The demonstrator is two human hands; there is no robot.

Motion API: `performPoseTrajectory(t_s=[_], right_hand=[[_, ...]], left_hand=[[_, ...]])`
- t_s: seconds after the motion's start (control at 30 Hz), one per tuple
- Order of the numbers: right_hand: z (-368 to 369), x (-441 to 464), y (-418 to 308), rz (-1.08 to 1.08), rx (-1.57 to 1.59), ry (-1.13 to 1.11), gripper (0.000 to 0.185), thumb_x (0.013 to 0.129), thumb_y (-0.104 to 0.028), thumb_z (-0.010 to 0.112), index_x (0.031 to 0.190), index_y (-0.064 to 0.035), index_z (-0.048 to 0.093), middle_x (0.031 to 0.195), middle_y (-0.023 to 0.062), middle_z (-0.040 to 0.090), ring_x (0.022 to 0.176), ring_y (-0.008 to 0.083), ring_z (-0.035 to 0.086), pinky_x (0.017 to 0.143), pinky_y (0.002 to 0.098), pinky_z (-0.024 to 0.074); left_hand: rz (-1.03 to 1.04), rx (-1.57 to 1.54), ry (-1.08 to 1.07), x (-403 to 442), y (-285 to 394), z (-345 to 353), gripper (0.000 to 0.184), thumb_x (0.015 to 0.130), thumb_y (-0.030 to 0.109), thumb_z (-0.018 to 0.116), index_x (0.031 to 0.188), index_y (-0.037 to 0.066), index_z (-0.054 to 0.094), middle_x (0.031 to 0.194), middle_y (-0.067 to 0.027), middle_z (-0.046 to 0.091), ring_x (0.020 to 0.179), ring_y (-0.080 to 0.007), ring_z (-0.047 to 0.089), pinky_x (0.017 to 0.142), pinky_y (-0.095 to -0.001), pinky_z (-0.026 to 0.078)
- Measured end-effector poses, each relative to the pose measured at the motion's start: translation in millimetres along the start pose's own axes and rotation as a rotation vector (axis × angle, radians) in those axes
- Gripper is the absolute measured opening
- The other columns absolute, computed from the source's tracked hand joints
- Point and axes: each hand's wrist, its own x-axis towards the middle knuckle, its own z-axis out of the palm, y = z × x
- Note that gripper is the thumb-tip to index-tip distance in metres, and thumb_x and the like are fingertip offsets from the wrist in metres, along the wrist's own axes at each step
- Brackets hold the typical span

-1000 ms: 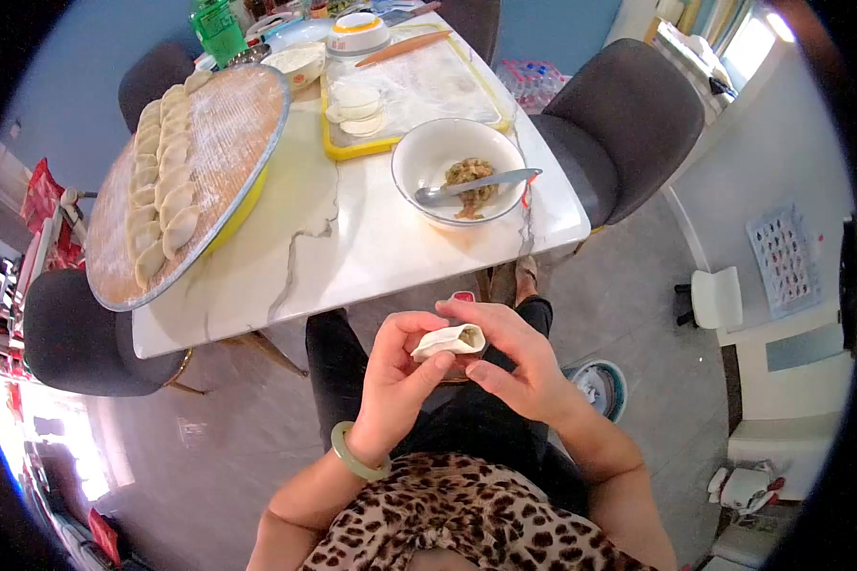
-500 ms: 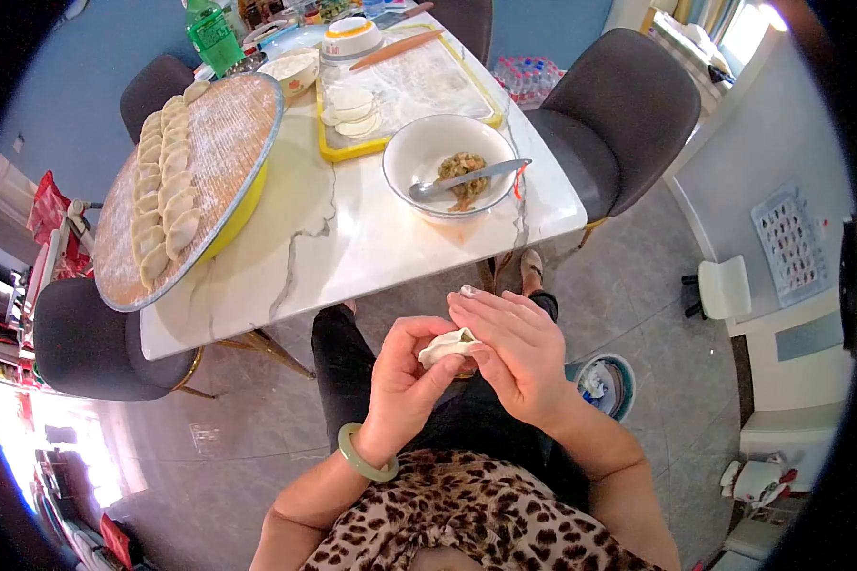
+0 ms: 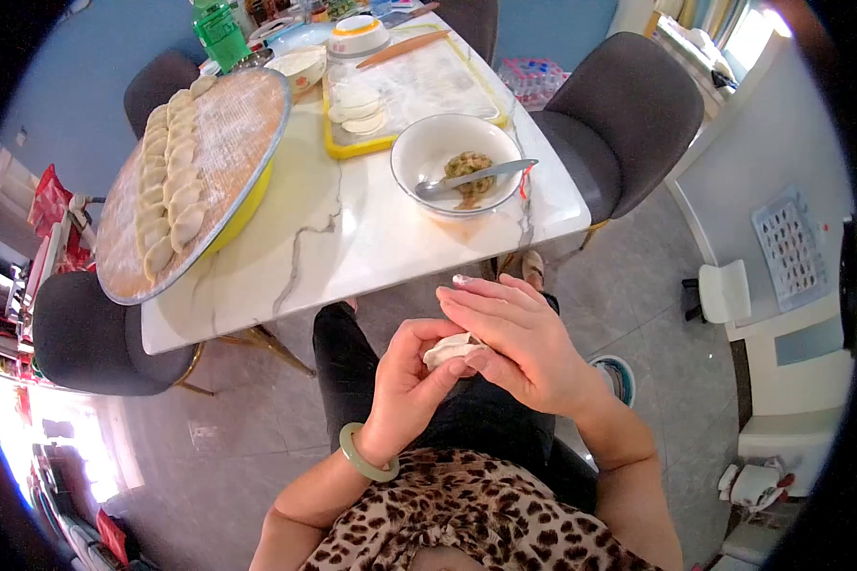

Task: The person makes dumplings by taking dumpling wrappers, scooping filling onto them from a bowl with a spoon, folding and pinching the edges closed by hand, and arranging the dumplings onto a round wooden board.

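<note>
Between my two hands, above my lap, is a pale half-folded dumpling (image 3: 448, 352). My left hand (image 3: 400, 376) holds it with the thumb in front and the fingers behind, closed on it. On the dumpling's right end, the thumb of my right hand (image 3: 519, 338) presses at the edge, while its fingers stretch over the top and hide part of it. White flour shows on a right fingertip. Beyond my hands, a white bowl (image 3: 412, 186) on the table holds some filling (image 3: 468, 167) and a spoon (image 3: 481, 176).
A floured round tray (image 3: 238, 124) with rows of finished dumplings (image 3: 183, 181) rests on a yellow basin at the left. Dough wrappers (image 3: 360, 112) and a rolling pin (image 3: 402, 48) lie on a yellow-rimmed board (image 3: 419, 86). Chairs flank the marble table (image 3: 286, 257); a bin (image 3: 619, 376) stands right.
My right fingers have shifted slightly left and up over the dumpling, covering more of its right end. My left hand keeps its hold. The view has shifted slightly.
</note>
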Motion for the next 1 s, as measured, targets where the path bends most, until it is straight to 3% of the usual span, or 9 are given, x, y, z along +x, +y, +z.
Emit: performPoseTrajectory(t_s=[0.2, 0.3, 0.53, 0.63, 0.73, 0.83, 0.9, 0.93, 1.0], right_hand=[[10.5, -2.4, -5.6, -0.061, -0.154, 0.154, 0.040, 0.084, -0.023, 0.063, 0.119, -0.0051, 0.059, 0.125, 0.0087, 0.059, 0.117, 0.0274, 0.055, 0.098, 0.0444, 0.0392], [16.3, -7.4, -2.1, -0.094, -0.215, 0.183, 0.043, 0.085, -0.027, 0.063, 0.121, -0.0044, 0.057, 0.129, 0.0097, 0.056, 0.122, 0.0274, 0.051, 0.100, 0.0446, 0.0372], [2.3, 6.3, -0.1, 0.028, 0.015, 0.045, 0.050, 0.086, -0.034, 0.061, 0.126, -0.0048, 0.054, 0.137, 0.0105, 0.049, 0.130, 0.0267, 0.043, 0.104, 0.0452, 0.0327], [3.6, 5.9, 5.1, -0.076, -0.042, -0.050, 0.048, 0.086, -0.033, 0.060, 0.126, -0.0070, 0.055, 0.136, 0.0086, 0.050, 0.129, 0.0268, 0.043, 0.104, 0.0459, 0.0326], [11.7, 3.8, 13.5, -0.102, -0.029, -0.018, 0.043, 0.087, -0.030, 0.060, 0.124, -0.0092, 0.057, 0.136, 0.0066, 0.051, 0.129, 0.0266, 0.044, 0.104, 0.0459, 0.0327], [24.5, 2.4, 22.1, -0.158, 0.029, 0.004, 0.050, 0.088, -0.027, 0.059, 0.132, -0.0058, 0.049, 0.139, 0.0105, 0.047, 0.132, 0.0276, 0.041, 0.106, 0.0437, 0.0307], [38.7, 2.5, 14.8, 0.032, 0.754, 0.105, 0.062, 0.091, -0.028, 0.057, 0.141, -0.0012, 0.035, 0.144, 0.0153, 0.040, 0.134, 0.0273, 0.037, 0.109, 0.0407, 0.0269], [42.7, -2.0, 19.0, 0.077, 0.836, 0.001, 0.070, 0.093, -0.031, 0.055, 0.145, 0.0022, 0.023, 0.147, 0.0189, 0.033, 0.136, 0.0265, 0.033, 0.111, 0.0377, 0.0248], [47.1, -1.3, 13.8, 0.134, 0.997, 0.055, 0.068, 0.094, -0.033, 0.053, 0.145, 0.0023, 0.024, 0.147, 0.0188, 0.034, 0.135, 0.0264, 0.034, 0.110, 0.0375, 0.0257]], left_hand=[[-0.032, -0.037, 0.001, -2.2, -1.8, -0.9, 0.029, 0.092, 0.009, 0.059, 0.116, 0.000, 0.046, 0.108, -0.0070, 0.056, 0.094, -0.0124, 0.060, 0.082, -0.0253, 0.052], [-0.033, -0.013, -0.009, -2.8, -3.0, -1.3, 0.029, 0.092, 0.009, 0.059, 0.116, 0.000, 0.046, 0.107, -0.0072, 0.056, 0.096, -0.0122, 0.059, 0.082, -0.0251, 0.052], [-0.052, -0.085, -0.056, 0.5, 0.8, -3.8, 0.032, 0.093, 0.010, 0.058, 0.119, 0.001, 0.043, 0.107, -0.0067, 0.055, 0.098, -0.0119, 0.058, 0.083, -0.0254, 0.050], [-0.074, -0.019, -0.065, 1.3, 0.9, -3.2, 0.031, 0.093, 0.009, 0.058, 0.119, 0.001, 0.042, 0.110, -0.0070, 0.055, 0.098, -0.0123, 0.058, 0.084, -0.0262, 0.051], [-0.130, -0.197, -0.085, 1.9, 2.2, -2.4, 0.031, 0.093, 0.008, 0.057, 0.118, 0.001, 0.042, 0.112, -0.0077, 0.055, 0.099, -0.0128, 0.058, 0.085, -0.0277, 0.052], [-0.160, -0.205, -0.024, 2.2, 1.3, -2.4, 0.036, 0.090, 0.012, 0.062, 0.119, 0.002, 0.043, 0.112, -0.0079, 0.056, 0.100, -0.0170, 0.060, 0.086, -0.0308, 0.053], [-0.174, -0.171, -0.017, 4.7, 4.0, -2.9, 0.033, 0.092, 0.012, 0.058, 0.120, 0.001, 0.044, 0.113, -0.0083, 0.056, 0.102, -0.0173, 0.060, 0.086, -0.0312, 0.053], [-0.170, -0.171, -0.017, 5.7, 4.5, -1.9, 0.033, 0.092, 0.012, 0.058, 0.120, 0.001, 0.044, 0.113, -0.0083, 0.056, 0.102, -0.0173, 0.060, 0.086, -0.0312, 0.053], [-0.130, -0.061, -0.034, 7.1, 4.2, 1.5, 0.031, 0.094, 0.013, 0.055, 0.121, 0.001, 0.046, 0.105, -0.0079, 0.059, 0.091, -0.0150, 0.062, 0.077, -0.0282, 0.054]])
